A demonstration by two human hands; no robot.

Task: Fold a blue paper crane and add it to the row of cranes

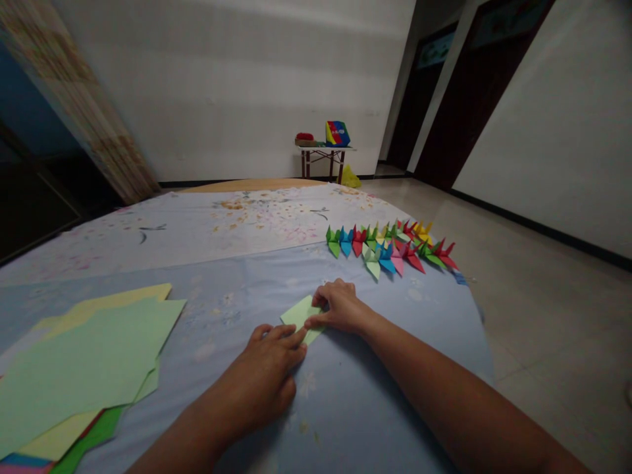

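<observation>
Pressing a pale green paper strip (299,317) onto a blue floral cloth (232,296) with both hands.
The left hand (261,375) lies with its fingers (284,334) held together, tips touching the strip's near edge; whether they grip it cannot be told. The right hand (338,306) has its thumb and curled fingers (336,289) closed on the strip's far end. A stack of coloured paper sheets (83,368) lies to the left, apart from the hands. A row of origami cranes (390,250) stands farther along the cloth. A small table (320,153) stands by the far wall.
</observation>
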